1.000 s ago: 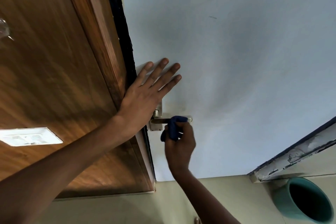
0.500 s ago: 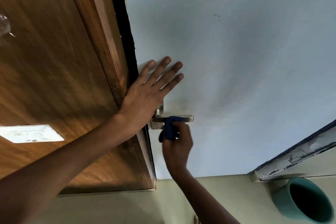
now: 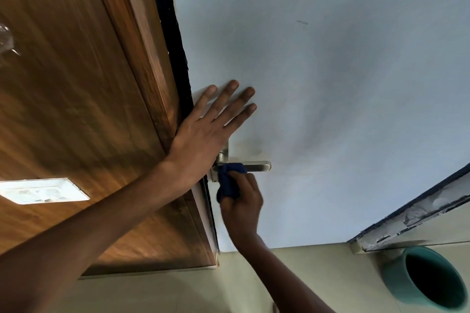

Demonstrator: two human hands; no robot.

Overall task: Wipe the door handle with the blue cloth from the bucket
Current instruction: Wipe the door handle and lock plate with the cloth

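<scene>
A silver lever door handle [image 3: 258, 166] sticks out from the pale blue door [image 3: 330, 109]. My right hand [image 3: 241, 207] is closed around a bunched dark blue cloth [image 3: 229, 181] and presses it against the lever's inner end, near the backplate. My left hand [image 3: 203, 134] lies flat on the door just above the handle, fingers spread, partly hiding the backplate. A teal bucket [image 3: 396, 277] stands on the floor at the lower right; its inside is dark.
A brown wooden door frame [image 3: 142, 71] and wood panel run along the left, with a white switch plate [image 3: 43, 190] on the panel. A worn painted frame edge [image 3: 419, 213] slants at the right. The floor [image 3: 178, 292] is beige.
My right hand has slid the cloth leftward along the lever, from near its free end to the inner end. My left hand stays flat on the door.
</scene>
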